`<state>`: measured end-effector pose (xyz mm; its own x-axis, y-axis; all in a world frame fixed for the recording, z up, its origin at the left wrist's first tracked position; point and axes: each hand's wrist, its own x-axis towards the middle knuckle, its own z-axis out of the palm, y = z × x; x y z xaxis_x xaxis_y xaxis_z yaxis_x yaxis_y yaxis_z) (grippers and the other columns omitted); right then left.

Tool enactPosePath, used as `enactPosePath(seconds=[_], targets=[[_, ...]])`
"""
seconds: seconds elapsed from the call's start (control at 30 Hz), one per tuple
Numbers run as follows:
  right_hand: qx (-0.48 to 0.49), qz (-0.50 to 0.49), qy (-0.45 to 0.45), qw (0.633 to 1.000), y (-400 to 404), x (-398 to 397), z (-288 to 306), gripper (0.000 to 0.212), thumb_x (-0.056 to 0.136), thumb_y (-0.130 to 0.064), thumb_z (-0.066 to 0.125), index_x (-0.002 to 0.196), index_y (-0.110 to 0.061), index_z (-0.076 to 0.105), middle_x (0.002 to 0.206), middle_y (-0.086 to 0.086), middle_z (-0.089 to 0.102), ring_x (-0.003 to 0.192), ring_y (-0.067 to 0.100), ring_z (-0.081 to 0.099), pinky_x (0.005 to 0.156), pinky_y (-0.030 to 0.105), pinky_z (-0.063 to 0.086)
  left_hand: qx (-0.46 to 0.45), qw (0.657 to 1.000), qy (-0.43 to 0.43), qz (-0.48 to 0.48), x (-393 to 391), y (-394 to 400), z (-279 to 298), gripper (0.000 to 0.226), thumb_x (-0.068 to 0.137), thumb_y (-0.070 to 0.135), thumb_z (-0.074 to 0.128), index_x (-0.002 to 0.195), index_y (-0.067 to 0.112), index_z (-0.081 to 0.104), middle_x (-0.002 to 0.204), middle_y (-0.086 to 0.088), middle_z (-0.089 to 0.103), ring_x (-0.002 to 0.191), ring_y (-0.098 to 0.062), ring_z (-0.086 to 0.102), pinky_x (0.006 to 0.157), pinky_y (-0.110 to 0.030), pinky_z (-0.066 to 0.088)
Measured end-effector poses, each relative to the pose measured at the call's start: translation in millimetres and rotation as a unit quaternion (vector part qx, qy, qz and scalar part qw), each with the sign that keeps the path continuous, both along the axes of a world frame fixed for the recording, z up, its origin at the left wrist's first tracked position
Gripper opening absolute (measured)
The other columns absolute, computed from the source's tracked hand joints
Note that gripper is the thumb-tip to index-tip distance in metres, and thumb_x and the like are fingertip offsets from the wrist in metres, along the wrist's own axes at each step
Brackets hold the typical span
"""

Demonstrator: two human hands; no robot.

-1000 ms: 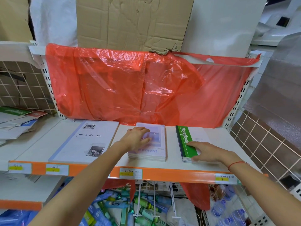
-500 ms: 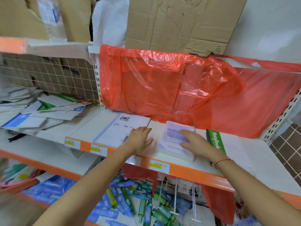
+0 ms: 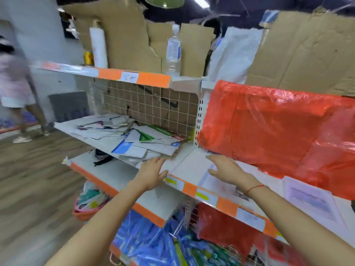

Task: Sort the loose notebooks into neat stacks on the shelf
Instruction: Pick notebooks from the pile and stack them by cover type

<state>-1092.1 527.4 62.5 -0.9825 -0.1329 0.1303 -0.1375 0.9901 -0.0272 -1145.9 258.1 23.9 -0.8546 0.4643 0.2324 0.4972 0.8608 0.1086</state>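
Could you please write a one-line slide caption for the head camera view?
Both open hands, left hand and right hand, reach toward the loose notebooks heaped on the shelf.

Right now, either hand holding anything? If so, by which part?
Nothing held. Left hand is open, fingers straight toward the loose notebooks; right hand is open over the large white notebook.

Two bare forearms, no sleeves in view. The left hand [image 3: 151,174] carries no ring or band; the right hand [image 3: 228,170] has a thin red string bracelet [image 3: 255,187] tied around its wrist. Both blurred.
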Motion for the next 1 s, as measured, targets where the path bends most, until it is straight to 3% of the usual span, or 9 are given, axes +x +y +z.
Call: enactPosePath(seconds=[0.27, 0.37, 0.57, 0.87, 1.0], targets=[[0.052, 0.061, 0.017, 0.997, -143.9, -78.1, -11.7, 0.039, 0.092, -0.030, 0.048, 0.128, -0.013, 0.047, 0.125, 0.008, 0.053, 0.115, 0.028, 0.049, 0.092, 0.038, 0.038, 0.032, 0.997, -0.020, 0.073, -39.0, -162.3, -22.9, 0.055, 0.097, 0.037, 0.046, 0.145, 0.015, 0.031, 0.153, -0.011, 0.025, 0.140, -0.025, 0.025, 0.111, -0.040, 0.028], [0.039, 0.068, 0.027, 0.997, -169.7, -101.5, -13.3, 0.039, 0.091, -0.028, 0.047, 0.127, -0.014, 0.048, 0.125, 0.007, 0.054, 0.116, 0.026, 0.048, 0.093, 0.039, 0.040, 0.036, 0.994, -0.005, 0.107, -61.5, -196.9, -21.7, 0.055, 0.096, 0.038, 0.047, 0.145, 0.017, 0.033, 0.155, -0.010, 0.021, 0.140, -0.027, 0.025, 0.109, -0.040, 0.028], [0.024, 0.060, 0.046, 0.997, -196.1, -151.7, -14.5, 0.039, 0.090, -0.025, 0.048, 0.127, -0.012, 0.052, 0.128, 0.008, 0.055, 0.116, 0.027, 0.050, 0.095, 0.037, 0.041, 0.031, 0.993, -0.012, 0.117, -98.8, -221.0, -35.3, 0.057, 0.095, 0.040, 0.046, 0.145, 0.016, 0.032, 0.155, -0.009, 0.019, 0.141, -0.026, 0.020, 0.111, -0.040, 0.026], [0.012, 0.069, 0.065, 0.995, -223.5, -242.3, -11.1, 0.029, 0.088, -0.024, 0.050, 0.111, -0.008, 0.057, 0.109, 0.009, 0.058, 0.102, 0.028, 0.054, 0.083, 0.036, 0.044, 0.004, 0.992, -0.019, 0.122, -184.3, -238.6, -19.9, 0.057, 0.099, 0.039, 0.041, 0.147, 0.014, 0.026, 0.157, -0.013, 0.013, 0.143, -0.027, 0.014, 0.114, -0.042, 0.019], [0.007, 0.051, 0.068, 0.996, -224.7, -284.5, -6.1, 0.034, 0.091, -0.025, 0.050, 0.120, -0.008, 0.055, 0.123, 0.011, 0.056, 0.111, 0.029, 0.052, 0.089, 0.036, 0.043, 0.017, 0.992, -0.003, 0.123, -231.6, -242.5, -8.8, 0.057, 0.098, 0.038, 0.041, 0.148, 0.016, 0.026, 0.157, -0.012, 0.015, 0.144, -0.027, 0.015, 0.115, -0.041, 0.018]])
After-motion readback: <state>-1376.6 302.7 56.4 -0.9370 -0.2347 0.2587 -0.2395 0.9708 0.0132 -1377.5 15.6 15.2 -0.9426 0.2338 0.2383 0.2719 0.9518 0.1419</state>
